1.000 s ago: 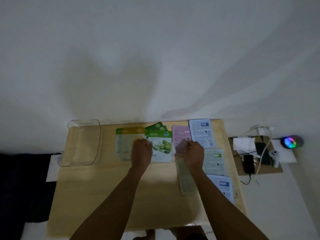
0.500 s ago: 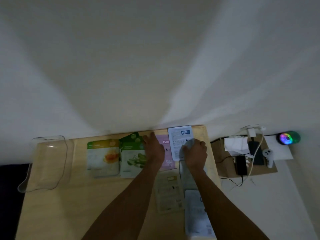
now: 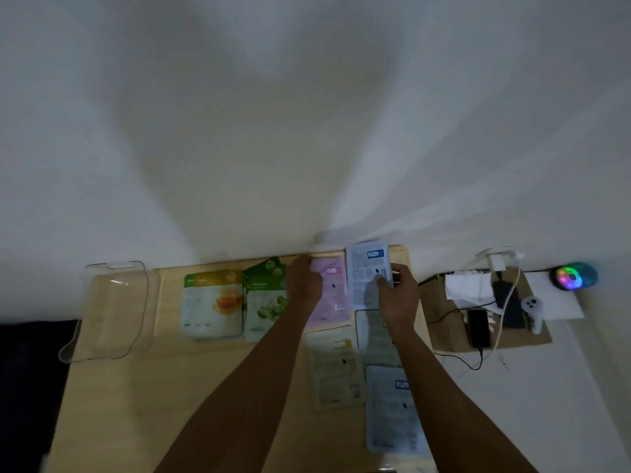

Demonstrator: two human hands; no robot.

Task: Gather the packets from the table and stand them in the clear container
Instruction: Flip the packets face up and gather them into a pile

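Observation:
Several flat packets lie on the wooden table (image 3: 170, 387). A clear container (image 3: 112, 312) stands at the table's far left, with nothing visible inside. My left hand (image 3: 304, 281) is curled over the left edge of the pink packet (image 3: 331, 291). My right hand (image 3: 397, 295) pinches the right edge of the white packet (image 3: 365, 268) at the far right corner, which looks slightly raised. A yellow packet (image 3: 213, 302) and green packets (image 3: 266, 298) lie left of my hands. A pale packet (image 3: 336, 370) and a blue-white packet (image 3: 392, 411) lie nearer me.
The white wall runs right behind the table. A cardboard box (image 3: 444, 329) to the right carries a phone (image 3: 479, 327), cables, papers and a white controller (image 3: 532, 310). A glowing multicoloured device (image 3: 573, 276) sits beyond it.
Both hands have moved right, from the green and pale packets to the pink and white ones. The pale packet now lies loose on the table. The view has shifted right.

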